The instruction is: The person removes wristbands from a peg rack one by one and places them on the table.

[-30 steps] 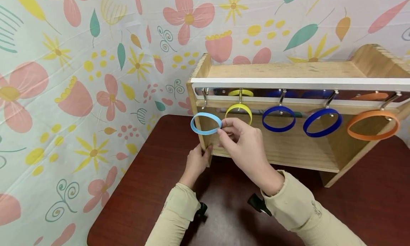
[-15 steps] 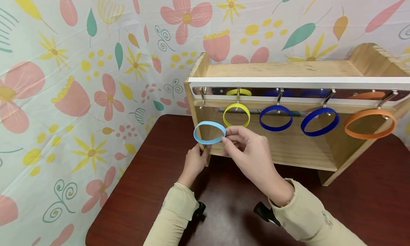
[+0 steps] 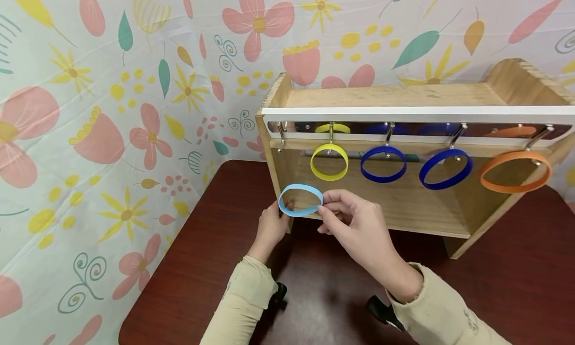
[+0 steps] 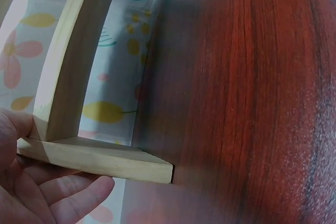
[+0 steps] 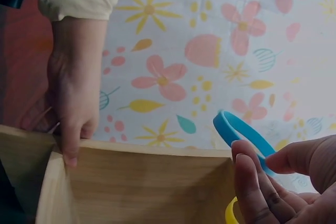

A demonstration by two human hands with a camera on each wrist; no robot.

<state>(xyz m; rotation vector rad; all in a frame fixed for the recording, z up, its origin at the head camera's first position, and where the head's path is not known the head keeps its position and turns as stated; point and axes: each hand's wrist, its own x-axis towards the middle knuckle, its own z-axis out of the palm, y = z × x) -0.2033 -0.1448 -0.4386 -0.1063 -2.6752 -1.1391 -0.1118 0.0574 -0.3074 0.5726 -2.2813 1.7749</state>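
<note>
Sinking lower, the light-blue band (image 3: 295,213) is hovering just below mid-frame, pinched in the right hand (image 3: 360,229) while the left hand (image 3: 270,228) is gripping the shelf (image 3: 395,96), and a loosening pinch could drop it.

No words or numbers can be read anywhere here. The right sleeve (image 3: 433,297) has a small gray mark (image 3: 471,322) on it, a bit past the cuff, but it is too small to read. The left sleeve (image 3: 240,307) seems to have a faint mark along its left edge, and that is too faint to read.
</note>
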